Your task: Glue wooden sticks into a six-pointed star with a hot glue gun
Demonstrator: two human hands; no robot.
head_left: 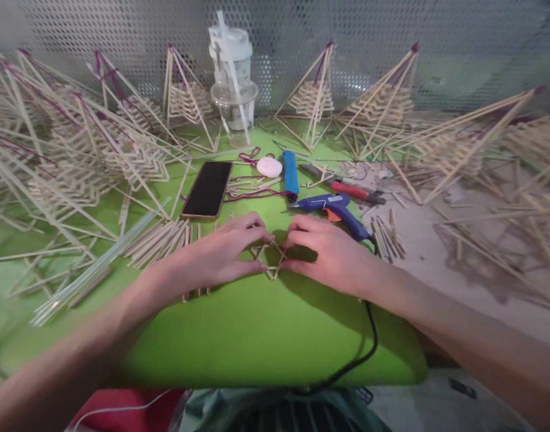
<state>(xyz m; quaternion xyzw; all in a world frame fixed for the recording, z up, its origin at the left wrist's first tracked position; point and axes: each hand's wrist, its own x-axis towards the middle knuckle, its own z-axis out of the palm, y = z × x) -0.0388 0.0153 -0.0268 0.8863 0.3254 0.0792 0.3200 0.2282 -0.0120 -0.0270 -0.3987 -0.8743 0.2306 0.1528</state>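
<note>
Left hand: the left hand (230, 247) has its thumb and fingertips bent around the left side of the star, holding it
Right hand: the right hand (335, 255) does the same on the right side, thumb low and fingers high
Star: the small stick star (272, 276) lies between the two hands, low over the green table (275, 336)
Sticks: a left pile (160, 243) fans out by the left wrist, and a right pile (387, 237) sits past the right hand
Glue gun: the blue glue gun (338, 207) lies just behind the right hand, tip to the left
Phone: the phone (207, 189) lies behind the left hand, its screen dark
Middle: a white oval (269, 167) and a blue bar (290, 174) sit side by side, with red pliers (353, 191) to the right
Clear rods: the clear rods (99, 267) slant across the table, left of the left pile
Cup: a clear cup (232, 111) with a straw stands at the back
Towers: pointy stick towers (308, 105) with purple tops stand along the back and both sides
Wall: a gray wall (293, 30) full of little holes is behind them all
</note>
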